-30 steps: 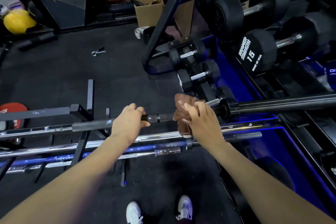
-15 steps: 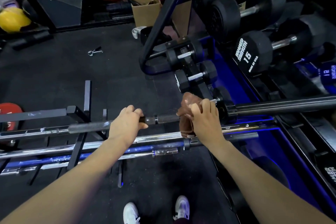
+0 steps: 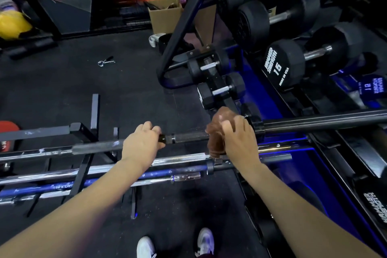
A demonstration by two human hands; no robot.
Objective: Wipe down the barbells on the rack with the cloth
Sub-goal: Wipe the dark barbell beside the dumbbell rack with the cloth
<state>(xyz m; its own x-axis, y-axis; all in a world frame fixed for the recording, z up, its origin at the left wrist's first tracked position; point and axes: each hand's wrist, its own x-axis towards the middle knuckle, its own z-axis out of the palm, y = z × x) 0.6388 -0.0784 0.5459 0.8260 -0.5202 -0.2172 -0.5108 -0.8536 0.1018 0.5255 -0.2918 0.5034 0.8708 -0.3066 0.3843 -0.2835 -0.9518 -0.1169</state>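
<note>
Barbell lying across the rack: left hand curled over the shaft; right hand clasping a brown cloth around it, beside the collar.

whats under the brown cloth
The cloth is wrapped over the top black barbell, held there by the right hand. The stretch of bar inside it is hidden. Below it lie the chrome bars on the rack.

My view is dim, with blue glow under the dumbbell rack, orange light far back, soft focus and bowed edges.
</note>
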